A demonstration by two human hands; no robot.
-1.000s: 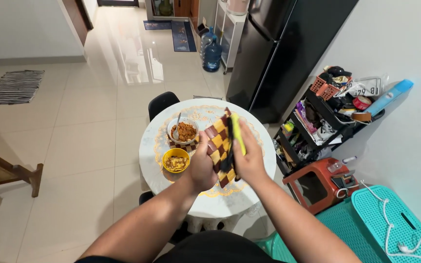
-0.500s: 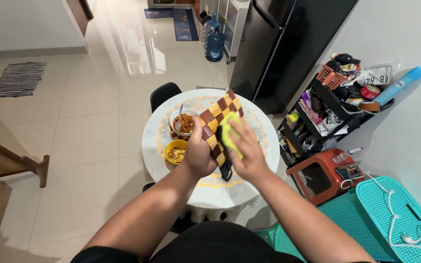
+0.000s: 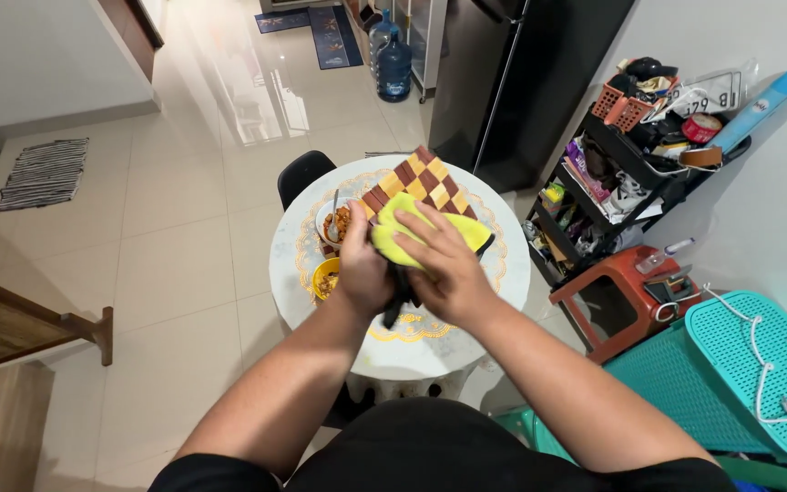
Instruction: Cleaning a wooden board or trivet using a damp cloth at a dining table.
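While both hands work above the round white table (image 3: 466, 342), the checkered board (image 3: 419, 185) is held tilted over the tabletop, its long axis running from near the person up and away, the far corner pointing toward the dark refrigerator (image 3: 521, 73). Left hand (image 3: 363, 269) is clamped on the board's near-left edge, fingers curled around it. Right hand (image 3: 444, 264) lies flat, fingers together, pressing a yellow cloth (image 3: 403, 232) against the board's face; the cloth covers the lower half of the squares. Just left of the board, on the table, sit a white bowl (image 3: 334, 219) of food with a spoon and a yellow bowl (image 3: 325, 276). A black chair (image 3: 302, 173) stands at the table's far side.
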